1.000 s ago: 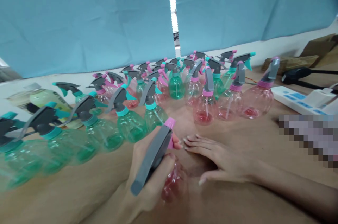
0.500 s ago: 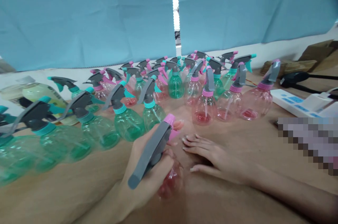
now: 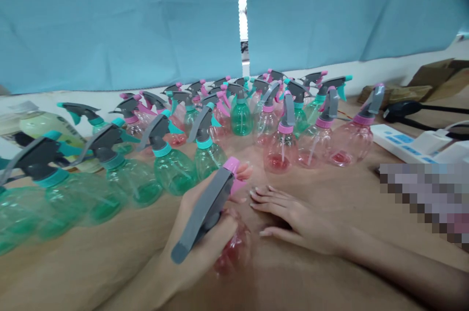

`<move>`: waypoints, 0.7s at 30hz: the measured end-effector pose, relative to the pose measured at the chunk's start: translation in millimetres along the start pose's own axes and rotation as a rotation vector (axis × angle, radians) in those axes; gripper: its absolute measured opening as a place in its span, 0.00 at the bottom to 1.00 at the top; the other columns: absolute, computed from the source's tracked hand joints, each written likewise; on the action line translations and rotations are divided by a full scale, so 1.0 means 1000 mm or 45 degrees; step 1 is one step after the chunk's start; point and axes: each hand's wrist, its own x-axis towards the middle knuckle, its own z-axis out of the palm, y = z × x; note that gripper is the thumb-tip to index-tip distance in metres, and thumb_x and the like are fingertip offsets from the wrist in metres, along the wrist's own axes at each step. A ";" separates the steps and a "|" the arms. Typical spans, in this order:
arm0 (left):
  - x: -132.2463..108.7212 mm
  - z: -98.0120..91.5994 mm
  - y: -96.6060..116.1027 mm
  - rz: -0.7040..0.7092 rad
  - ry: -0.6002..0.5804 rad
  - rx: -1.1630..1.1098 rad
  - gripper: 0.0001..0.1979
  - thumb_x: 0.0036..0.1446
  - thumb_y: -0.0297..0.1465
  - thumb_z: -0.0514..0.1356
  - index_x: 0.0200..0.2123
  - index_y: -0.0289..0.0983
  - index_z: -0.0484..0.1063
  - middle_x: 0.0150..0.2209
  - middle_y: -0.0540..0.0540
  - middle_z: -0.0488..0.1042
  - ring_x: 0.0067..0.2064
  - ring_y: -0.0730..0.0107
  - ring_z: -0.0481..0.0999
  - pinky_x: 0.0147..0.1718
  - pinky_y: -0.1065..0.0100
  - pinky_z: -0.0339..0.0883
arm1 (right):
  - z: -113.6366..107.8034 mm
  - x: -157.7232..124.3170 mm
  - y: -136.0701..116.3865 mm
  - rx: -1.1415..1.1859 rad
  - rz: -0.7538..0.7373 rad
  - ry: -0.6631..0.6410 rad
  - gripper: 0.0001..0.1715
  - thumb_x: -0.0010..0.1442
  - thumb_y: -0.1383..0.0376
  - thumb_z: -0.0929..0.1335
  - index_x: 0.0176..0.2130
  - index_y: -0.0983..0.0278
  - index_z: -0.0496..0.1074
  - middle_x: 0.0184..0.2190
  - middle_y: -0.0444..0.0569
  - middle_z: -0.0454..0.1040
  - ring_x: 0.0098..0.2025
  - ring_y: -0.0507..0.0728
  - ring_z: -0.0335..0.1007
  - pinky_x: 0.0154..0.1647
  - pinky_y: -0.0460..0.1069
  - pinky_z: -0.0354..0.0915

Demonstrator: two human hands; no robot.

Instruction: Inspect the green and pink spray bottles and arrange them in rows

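Observation:
My left hand (image 3: pixel 198 247) is wrapped round the neck of a pink spray bottle (image 3: pixel 234 252) with a grey and pink trigger head. Its nozzle points away from me, and the hand hides the collar. Beside it, my right hand (image 3: pixel 293 218) lies palm down on the wooden table (image 3: pixel 315 281), fingers stretched out and holding nothing. Green spray bottles with turquoise collars, among them a green bottle (image 3: pixel 176 169), stand in a row to the left. Just beyond my right hand is a pink bottle (image 3: pixel 280 155) with a little red showing low inside.
Several more pink and green spray bottles crowd the back, including a green one (image 3: pixel 241 118). At right lie a white power strip (image 3: pixel 394 142), a black cable-like object (image 3: pixel 403 111) and brown cardboard (image 3: pixel 432 79). A yellowish bottle (image 3: pixel 51 128) is at far left. Blue cloth (image 3: pixel 128 23) hangs behind.
The whole view has shifted slightly, with things appearing a little farther left. Both hands keep nearly the same pose, the left still round the pink spray bottle.

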 end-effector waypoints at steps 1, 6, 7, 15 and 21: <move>0.000 0.000 -0.001 -0.003 -0.026 -0.012 0.14 0.44 0.30 0.56 0.36 0.42 0.73 0.30 0.49 0.76 0.33 0.62 0.78 0.33 0.64 0.75 | 0.000 0.000 0.000 0.000 0.000 -0.005 0.32 0.65 0.51 0.64 0.63 0.61 0.61 0.64 0.52 0.60 0.67 0.60 0.51 0.68 0.61 0.48; 0.001 -0.003 0.003 0.039 -0.165 -0.071 0.20 0.45 0.26 0.55 0.43 0.42 0.73 0.44 0.47 0.78 0.43 0.60 0.79 0.46 0.61 0.74 | 0.001 -0.001 0.001 0.006 -0.003 0.006 0.32 0.65 0.52 0.64 0.64 0.59 0.60 0.65 0.50 0.59 0.68 0.60 0.50 0.68 0.61 0.48; 0.001 -0.004 0.005 0.049 -0.188 -0.079 0.21 0.46 0.25 0.55 0.45 0.42 0.73 0.45 0.47 0.78 0.44 0.60 0.78 0.47 0.61 0.73 | 0.001 -0.001 0.001 0.014 -0.006 0.012 0.32 0.65 0.52 0.65 0.64 0.58 0.59 0.65 0.50 0.59 0.68 0.60 0.50 0.68 0.61 0.48; 0.000 -0.007 0.003 0.035 -0.196 -0.053 0.22 0.47 0.26 0.56 0.47 0.44 0.73 0.49 0.48 0.77 0.43 0.60 0.79 0.43 0.62 0.75 | 0.000 -0.001 0.000 -0.007 0.007 -0.014 0.32 0.66 0.51 0.64 0.64 0.59 0.59 0.65 0.50 0.59 0.68 0.60 0.49 0.68 0.61 0.48; -0.002 -0.008 -0.004 0.023 -0.234 -0.092 0.21 0.53 0.26 0.55 0.51 0.44 0.69 0.51 0.47 0.74 0.45 0.62 0.77 0.46 0.64 0.73 | -0.003 -0.001 0.002 0.013 0.018 -0.019 0.30 0.66 0.52 0.63 0.62 0.61 0.62 0.65 0.51 0.59 0.68 0.59 0.50 0.68 0.60 0.48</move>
